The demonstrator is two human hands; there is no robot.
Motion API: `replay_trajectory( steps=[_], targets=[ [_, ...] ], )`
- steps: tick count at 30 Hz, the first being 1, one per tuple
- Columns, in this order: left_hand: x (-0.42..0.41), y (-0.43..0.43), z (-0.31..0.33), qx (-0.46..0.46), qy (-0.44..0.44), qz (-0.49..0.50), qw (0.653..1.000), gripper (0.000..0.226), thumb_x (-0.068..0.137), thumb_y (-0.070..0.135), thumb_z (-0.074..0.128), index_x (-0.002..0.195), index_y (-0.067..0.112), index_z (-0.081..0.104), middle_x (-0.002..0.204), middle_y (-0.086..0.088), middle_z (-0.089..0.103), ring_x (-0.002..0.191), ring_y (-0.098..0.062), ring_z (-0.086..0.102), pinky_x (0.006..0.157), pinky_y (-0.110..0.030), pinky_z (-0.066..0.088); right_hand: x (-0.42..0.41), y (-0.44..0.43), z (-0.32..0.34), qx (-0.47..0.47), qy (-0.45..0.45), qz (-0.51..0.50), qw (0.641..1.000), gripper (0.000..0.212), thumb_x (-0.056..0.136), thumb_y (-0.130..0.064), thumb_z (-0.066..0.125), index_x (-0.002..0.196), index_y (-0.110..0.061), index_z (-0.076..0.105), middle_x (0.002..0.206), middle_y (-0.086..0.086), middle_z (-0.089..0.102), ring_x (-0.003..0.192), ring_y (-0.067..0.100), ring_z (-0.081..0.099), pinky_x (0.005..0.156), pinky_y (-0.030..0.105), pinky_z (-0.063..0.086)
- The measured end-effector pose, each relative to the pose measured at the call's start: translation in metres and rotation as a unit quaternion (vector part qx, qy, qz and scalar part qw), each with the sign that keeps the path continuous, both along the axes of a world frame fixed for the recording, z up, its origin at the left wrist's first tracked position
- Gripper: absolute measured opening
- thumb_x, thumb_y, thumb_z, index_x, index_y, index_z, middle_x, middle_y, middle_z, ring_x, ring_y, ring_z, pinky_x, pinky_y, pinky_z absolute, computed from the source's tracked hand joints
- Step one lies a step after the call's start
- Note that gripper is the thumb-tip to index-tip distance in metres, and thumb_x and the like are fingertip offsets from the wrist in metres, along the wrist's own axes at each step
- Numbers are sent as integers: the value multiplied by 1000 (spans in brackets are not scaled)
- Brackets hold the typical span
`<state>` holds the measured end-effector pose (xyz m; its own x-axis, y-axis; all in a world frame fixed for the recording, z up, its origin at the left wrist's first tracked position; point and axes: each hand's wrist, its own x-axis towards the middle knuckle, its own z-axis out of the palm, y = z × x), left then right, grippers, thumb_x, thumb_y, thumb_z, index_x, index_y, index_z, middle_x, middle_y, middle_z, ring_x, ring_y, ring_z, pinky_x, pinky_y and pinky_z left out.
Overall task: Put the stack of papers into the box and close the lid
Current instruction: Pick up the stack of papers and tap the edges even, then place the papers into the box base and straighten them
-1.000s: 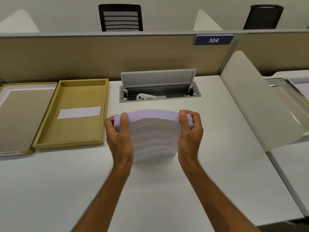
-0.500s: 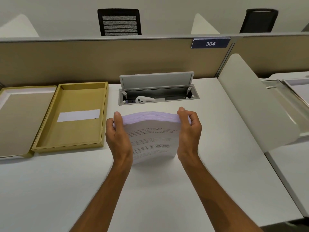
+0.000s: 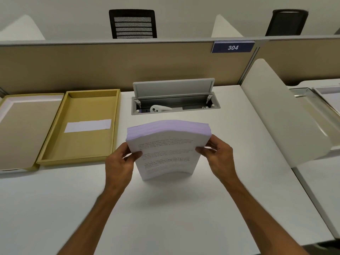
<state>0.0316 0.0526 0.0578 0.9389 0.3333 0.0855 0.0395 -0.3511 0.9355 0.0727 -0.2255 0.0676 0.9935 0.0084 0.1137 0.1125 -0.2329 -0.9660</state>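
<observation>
White printed sheets made up the stack of papers (image 3: 168,153), which stood on its lower edge on the desk (image 3: 184,218) at the centre of the frame, bowed slightly, its top edges fanned and faintly lilac. The left hand (image 3: 119,162) pinched its left side, thumb on the printed face and fingers behind; the right hand (image 3: 219,157) gripped the right side the same way. Both hands were closed on the paper, neither spread wide.

Left of the stack, in the middle left of the frame, lay the box (image 3: 82,126), a shallow mustard-yellow tray, open, with a white label (image 3: 88,125) on its floor and nothing else inside. Its lid (image 3: 22,129) lay face up at the far left edge, just beside the box. Behind the stack, a cable hatch (image 3: 174,100) in the desk was open.

The step in hand seemed to be squaring the sheets on edge before loading. Next, the stack would likely need tipping flat and carrying left over the box's near wall, kept tightly clamped so no sheets slid loose, then lowering inside the rim. Afterwards the lid would have to be turned over onto the box.
</observation>
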Motion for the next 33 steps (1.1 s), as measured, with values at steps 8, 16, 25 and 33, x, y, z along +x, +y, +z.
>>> replay_trajectory(
  steps=[8,16,25,33],
  targets=[
    [-7,1,-6,-13,-17,-1,1000,37,83,1,75,112,24,72,95,32,72,91,10,68,75,-2,48,-6,-1,-9,12,-18,-1,1000,61,80,8,73,104,-48,70,100,-15,76,95,9,70,78,13,54],
    [-12,-2,-6,-37,-39,4,999,44,84,1,74,102,41,68,93,38,70,92,9,68,77,-2,49,-9,-1,-13,10,-27,-2,1000,58,81,6,73,107,-46,69,101,-16,75,95,9,70,77,13,54],
    [-20,10,-30,-50,27,-11,998,41,80,-2,76,95,36,71,89,27,75,88,3,71,75,-5,49,-13,-4,-38,15,43,30,999,53,82,1,75,106,-47,70,105,-13,76,99,11,72,83,22,58],
    [-16,10,-28,-60,35,19,997,27,82,6,77,98,27,72,92,19,76,87,2,71,81,-13,56,1,1,-39,1,41,42,998,34,83,2,72,106,-24,73,99,-11,78,92,12,74,79,20,58]
  ],
)
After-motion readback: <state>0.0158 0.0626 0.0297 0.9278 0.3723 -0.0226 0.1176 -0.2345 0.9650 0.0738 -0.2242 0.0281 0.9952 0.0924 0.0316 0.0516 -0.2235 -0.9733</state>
